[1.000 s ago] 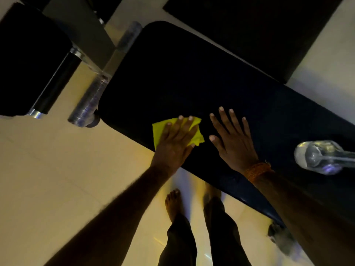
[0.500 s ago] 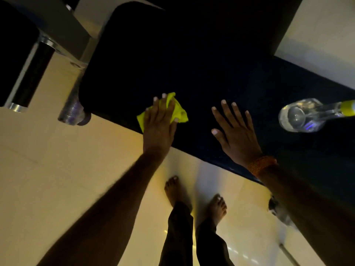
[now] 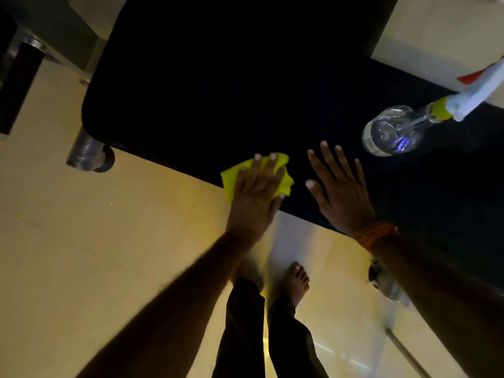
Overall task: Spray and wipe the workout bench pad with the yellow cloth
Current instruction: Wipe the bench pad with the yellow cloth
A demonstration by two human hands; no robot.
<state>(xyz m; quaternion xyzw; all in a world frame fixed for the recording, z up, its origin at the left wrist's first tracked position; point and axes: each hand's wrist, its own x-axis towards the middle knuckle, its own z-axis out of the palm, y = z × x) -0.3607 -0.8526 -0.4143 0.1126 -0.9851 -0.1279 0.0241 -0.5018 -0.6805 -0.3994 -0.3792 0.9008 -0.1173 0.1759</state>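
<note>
The left hand [image 3: 256, 197] lay flat on the yellow cloth [image 3: 230, 177], fingers straight, pressing it to the bench pad [image 3: 218, 77] right at the pad's near edge. Cloth corners stuck out to the left of the hand and past its fingertips. Just beside it, the right hand [image 3: 341, 192] rested on the pad, fingers spread, holding nothing. Farther right a clear spray bottle [image 3: 390, 132] stood, apparently on the pad.
</note>
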